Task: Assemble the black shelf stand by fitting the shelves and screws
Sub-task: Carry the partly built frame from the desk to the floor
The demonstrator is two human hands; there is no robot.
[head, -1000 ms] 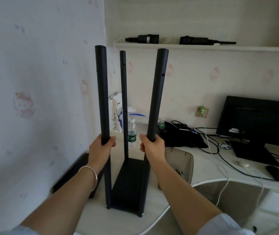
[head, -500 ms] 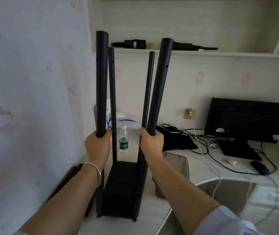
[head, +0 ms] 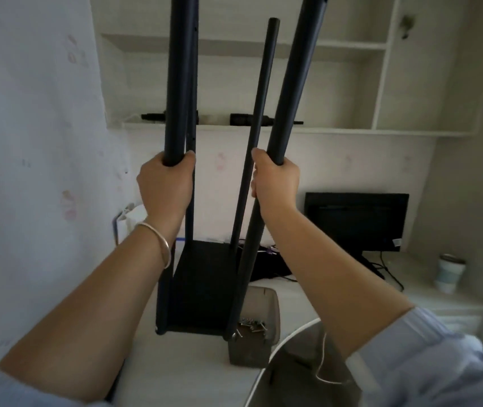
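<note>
The black shelf stand [head: 202,289] is upright above the white desk, one black shelf fitted at its bottom and several tall black poles rising from it. My left hand [head: 165,183] grips the near left pole [head: 179,77]. My right hand [head: 274,183] grips the near right pole [head: 296,83]. The two near poles run out of the top of the frame; a thinner far pole [head: 259,121] ends in view. Loose screws [head: 253,324] lie in a grey tray [head: 269,301] beside the stand's right foot.
A white desk [head: 193,368] runs along the wall on the left. A black monitor [head: 356,221], cables and a cup [head: 450,273] sit at the right. Wall shelves [head: 337,130] above hold two black tools [head: 243,118]. A curved chair or table edge [head: 266,371] is at the bottom right.
The stand has come up and closer to me, its pole tops leaving the frame. My view tilted upward, showing more wall shelves. Both hands kept their grips.
</note>
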